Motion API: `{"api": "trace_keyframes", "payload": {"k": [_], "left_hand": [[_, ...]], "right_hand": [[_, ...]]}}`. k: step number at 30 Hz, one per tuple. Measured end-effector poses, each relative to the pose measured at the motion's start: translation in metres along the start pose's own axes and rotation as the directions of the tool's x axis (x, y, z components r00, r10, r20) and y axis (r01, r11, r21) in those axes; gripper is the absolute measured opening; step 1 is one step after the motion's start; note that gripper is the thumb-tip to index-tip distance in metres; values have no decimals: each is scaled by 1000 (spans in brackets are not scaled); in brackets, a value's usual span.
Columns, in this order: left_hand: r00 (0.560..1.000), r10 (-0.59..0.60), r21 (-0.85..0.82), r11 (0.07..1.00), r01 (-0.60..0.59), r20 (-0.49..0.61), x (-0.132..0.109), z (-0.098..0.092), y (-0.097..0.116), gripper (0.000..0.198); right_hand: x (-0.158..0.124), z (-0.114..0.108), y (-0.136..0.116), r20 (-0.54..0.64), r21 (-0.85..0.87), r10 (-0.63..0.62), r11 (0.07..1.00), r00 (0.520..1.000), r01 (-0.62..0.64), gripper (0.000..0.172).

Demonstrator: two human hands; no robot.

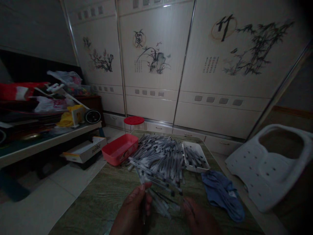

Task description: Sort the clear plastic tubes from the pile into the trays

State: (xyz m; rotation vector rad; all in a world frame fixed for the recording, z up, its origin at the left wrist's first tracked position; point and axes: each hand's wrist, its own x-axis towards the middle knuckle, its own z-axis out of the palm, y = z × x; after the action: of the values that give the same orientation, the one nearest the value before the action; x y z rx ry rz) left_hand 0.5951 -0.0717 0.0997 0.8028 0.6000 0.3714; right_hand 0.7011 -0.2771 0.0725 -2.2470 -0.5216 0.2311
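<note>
A big heap of slim clear pens with dark tips [158, 153] lies across the middle of a wood-grain table [107, 199]. My left hand [133, 209] is at the near edge, fingers pinched round a fanned bunch of these pens [151, 179]. My right hand [199, 218] rests low on the table beside the heap, fingers curled near a few loose pens; whether it grips any is too dark to tell. A white tray [195, 156] holding more pens sits at the heap's right. A red tray [119, 148] sits at its left.
A blue cloth [223, 194] lies right of the hands. A white plastic seat [274, 163] stands at the far right. A red stool [134, 120] is behind the table. A cluttered shelf [49, 130] and a cardboard box [85, 150] are at the left, before painted wardrobe doors [154, 58].
</note>
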Motion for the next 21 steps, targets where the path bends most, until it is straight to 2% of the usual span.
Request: {"api": "trace_keyframes", "payload": {"k": [3,6,9,13,15,17,21], "left_hand": [[999,-43,21,999,42,26,4,-4,-1,36],[995,-48,72,997,42,87,7,-6,-1,39],[986,-62,155,987,37,157,9,-5,-4,41],[956,-103,243,969,35,274,3,1,-8,39],[950,-75,287,958,-15,302,-2,6,-7,36],[932,-17,358,926,-122,361,-8,11,-6,31],[862,70,526,767,-368,502,-14,13,-5,22]], "right_hand": [[8,3,18,-33,-78,-34,996,999,32,54],[8,3,18,-64,-53,-20,998,998,17,60],[7,1,4,-105,102,-10,995,994,21,54],[3,0,-23,-23,361,69,931,997,-56,51],[1,1,-34,13,448,102,889,995,-97,54],[-1,3,-43,28,508,106,855,994,-105,57],[-2,7,-47,85,526,67,845,994,-102,60]]}}
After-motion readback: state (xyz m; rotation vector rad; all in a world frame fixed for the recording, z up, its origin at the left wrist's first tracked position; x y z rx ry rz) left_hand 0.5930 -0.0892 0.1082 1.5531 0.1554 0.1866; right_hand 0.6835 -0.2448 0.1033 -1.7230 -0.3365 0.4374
